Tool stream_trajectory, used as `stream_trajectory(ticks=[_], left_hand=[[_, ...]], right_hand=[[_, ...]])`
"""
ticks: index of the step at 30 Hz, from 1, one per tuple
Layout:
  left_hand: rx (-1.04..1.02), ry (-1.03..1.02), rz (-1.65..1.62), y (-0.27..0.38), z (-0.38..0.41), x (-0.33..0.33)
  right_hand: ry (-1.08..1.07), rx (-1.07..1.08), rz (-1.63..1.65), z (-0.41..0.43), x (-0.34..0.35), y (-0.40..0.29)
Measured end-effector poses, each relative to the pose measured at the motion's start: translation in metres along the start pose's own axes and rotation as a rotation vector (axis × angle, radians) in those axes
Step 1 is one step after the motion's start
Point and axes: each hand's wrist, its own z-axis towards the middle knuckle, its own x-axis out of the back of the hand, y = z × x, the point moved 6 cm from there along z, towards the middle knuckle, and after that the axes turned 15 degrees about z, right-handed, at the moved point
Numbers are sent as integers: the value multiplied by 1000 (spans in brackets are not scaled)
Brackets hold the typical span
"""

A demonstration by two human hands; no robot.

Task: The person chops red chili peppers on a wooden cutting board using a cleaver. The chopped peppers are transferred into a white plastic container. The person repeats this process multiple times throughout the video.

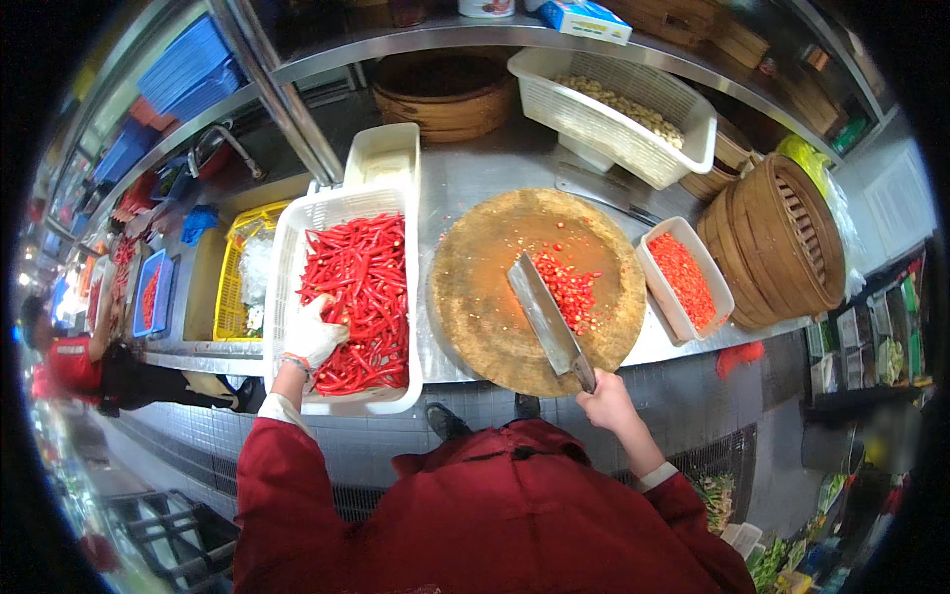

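Note:
My left hand (315, 331), in a white glove, reaches into a white plastic basket (286, 245) heaped with whole red chillies (364, 275). Its fingers touch the chillies; whether they grip any I cannot tell. My right hand (608, 401) is closed round the handle of a cleaver (545, 315). The blade rests on a round wooden chopping block (475, 297), just left of a small pile of chopped chillies (568, 286). To the block's right, a white plastic container (724, 301) holds more chopped red chilli (681, 278).
Bamboo steamers (772, 241) stand at the right. A white basket of garlic cloves (534, 67) sits behind the block, below a metal shelf (445, 44). A yellow crate (226, 297) stands in the sink at left. Further left works a person in red (74, 364).

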Motion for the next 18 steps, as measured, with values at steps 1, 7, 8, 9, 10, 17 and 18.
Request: stream_trajectory(ticks=[1, 7, 8, 9, 10, 17, 18], left_hand=[[21, 2, 3, -2, 0, 0], [-18, -28, -117, 30, -4, 16], [-8, -33, -77, 41, -3, 22], [-87, -23, -118, 60, -5, 27], [-113, -35, -151, 77, -8, 31], [-507, -188, 252, 228, -33, -36], [-566, -209, 400, 243, -34, -59]], right_hand=[[3, 6, -17, -1, 0, -2], [6, 38, -83, -11, 3, -22], [6, 34, -76, -11, 4, -24], [-7, 21, -67, -10, 4, -23], [0, 35, -67, -9, 5, -24], [-4, -23, 30, 4, 10, 0], [-13, -69, 63, 4, 11, 6]])
